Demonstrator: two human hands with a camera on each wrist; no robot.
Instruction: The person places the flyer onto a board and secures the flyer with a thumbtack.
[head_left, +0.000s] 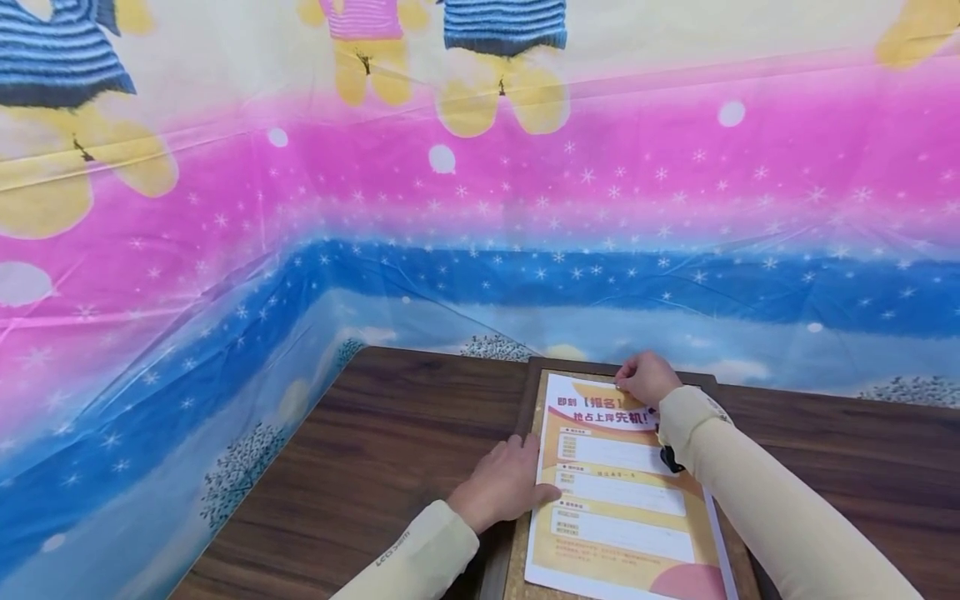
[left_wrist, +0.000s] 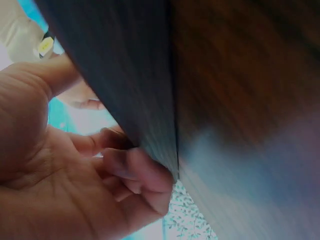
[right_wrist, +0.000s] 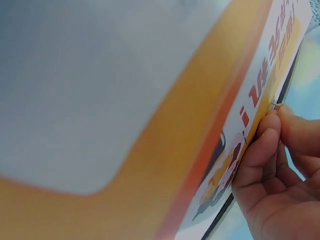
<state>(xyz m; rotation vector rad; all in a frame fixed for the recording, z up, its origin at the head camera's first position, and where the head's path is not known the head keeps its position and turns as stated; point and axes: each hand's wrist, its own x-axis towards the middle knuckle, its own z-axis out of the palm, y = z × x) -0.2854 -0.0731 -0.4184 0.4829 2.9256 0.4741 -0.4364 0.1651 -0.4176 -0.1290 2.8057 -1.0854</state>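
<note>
A printed sheet of paper (head_left: pixel 622 500) with yellow, pink and white areas lies on a cork board with a dark wooden frame (head_left: pixel 504 533). At the sheet's top edge, my right hand (head_left: pixel 651 379) pinches a tiny pale push pin (right_wrist: pixel 274 105) between thumb and forefinger, against the board. The other right fingers are curled beside the paper. My left hand (head_left: pixel 501 483) rests on the left side of the frame, thumb reaching over onto the sheet's left margin. In the left wrist view, the left fingers (left_wrist: pixel 150 175) touch the frame's outer side and bend loosely.
The board lies on a dark wood-grain table (head_left: pixel 405 433), near its far edge. Behind and to the left hangs a patterned cloth (head_left: pixel 480 275) in pink and blue, meeting the table edge. A black band (head_left: pixel 671 458) shows at the right wrist.
</note>
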